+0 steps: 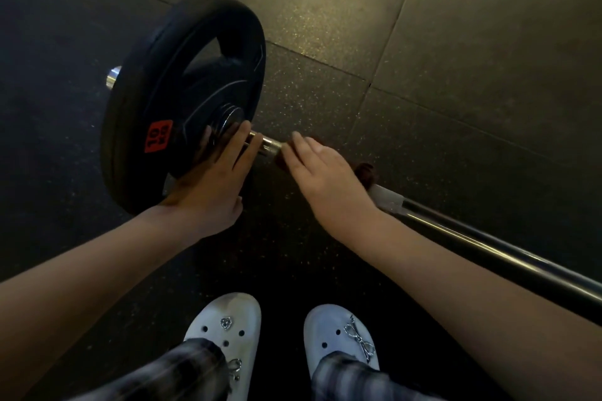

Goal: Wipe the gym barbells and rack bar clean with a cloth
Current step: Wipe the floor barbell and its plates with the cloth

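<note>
A weight plate (156, 75) is pressed by the left hand (211, 182), fingers straight; a red cloth (366, 174) is covered on the barbell (488, 244) by the right hand (325, 179), grip unclear

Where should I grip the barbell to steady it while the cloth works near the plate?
Take the bare smooth shaft just beyond the right hand, coming from above and wrapping round it. It is a slim round bar, and the upright plate seems to hold it off the floor, leaving room for fingers underneath.
</note>
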